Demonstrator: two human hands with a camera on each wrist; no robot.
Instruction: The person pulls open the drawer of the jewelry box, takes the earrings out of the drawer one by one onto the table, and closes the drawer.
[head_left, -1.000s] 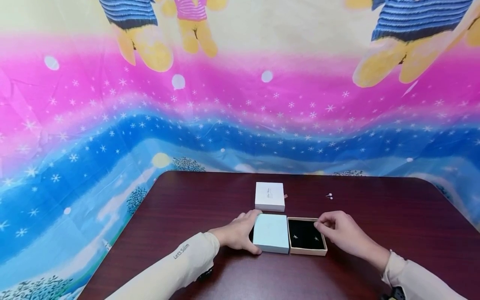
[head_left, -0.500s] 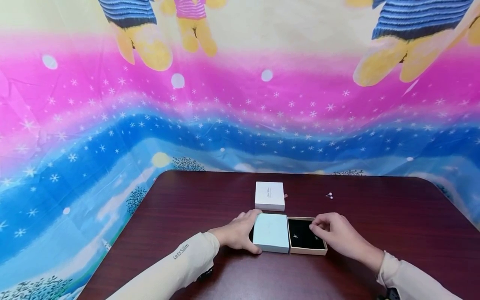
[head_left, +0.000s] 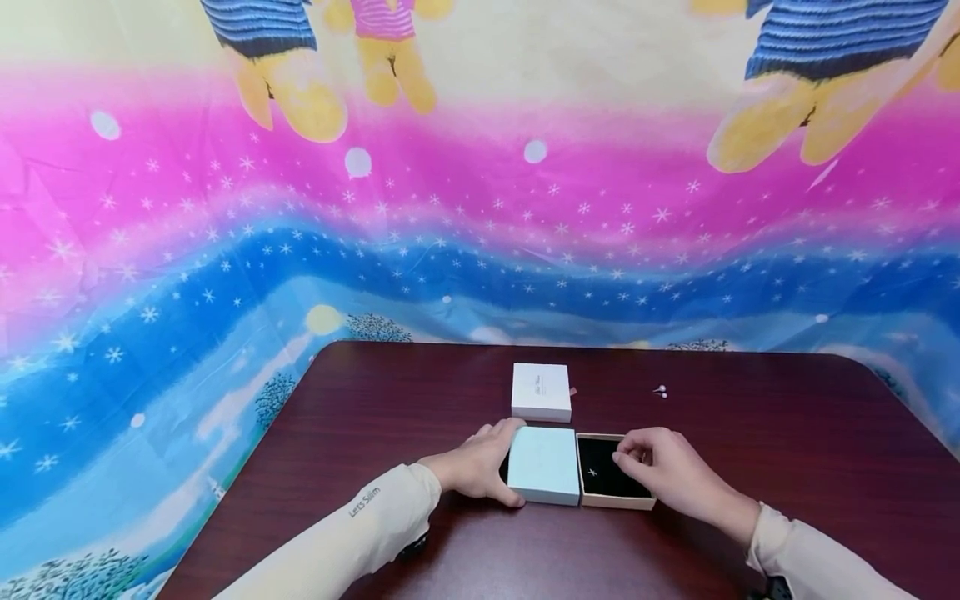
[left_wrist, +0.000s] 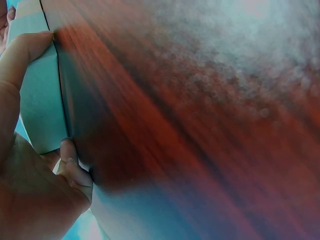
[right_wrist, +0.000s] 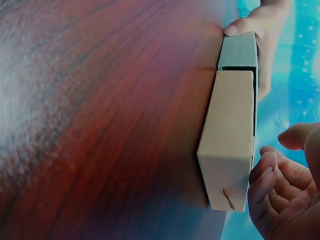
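My left hand (head_left: 480, 462) grips a mint-green box sleeve (head_left: 543, 467) on the table, thumb at its near side and fingers at its far left corner. A dark strip shows between palm and sleeve. From the sleeve's right side extends a tan-edged jewellery box drawer (head_left: 618, 502) with a black lining. A small star-shaped earring (head_left: 592, 472) lies on the lining. Over the drawer's right part hovers my right hand (head_left: 667, 467), fingers bent. In the right wrist view, its thumb (right_wrist: 295, 136) stands apart from the curled fingers (right_wrist: 265, 175), with nothing visible between them.
Behind the sleeve sits a white box (head_left: 540, 392) with printed lettering and a small tab. A pair of pearl-like earrings (head_left: 662, 391) lies farther back on the right of the dark red-brown table (head_left: 420, 392). A colourful printed cloth (head_left: 450, 208) hangs beyond the far edge.
My right hand has moved left over the drawer, and it now covers the second star-shaped earring seen before. The left hand and the sleeve have stayed in place.
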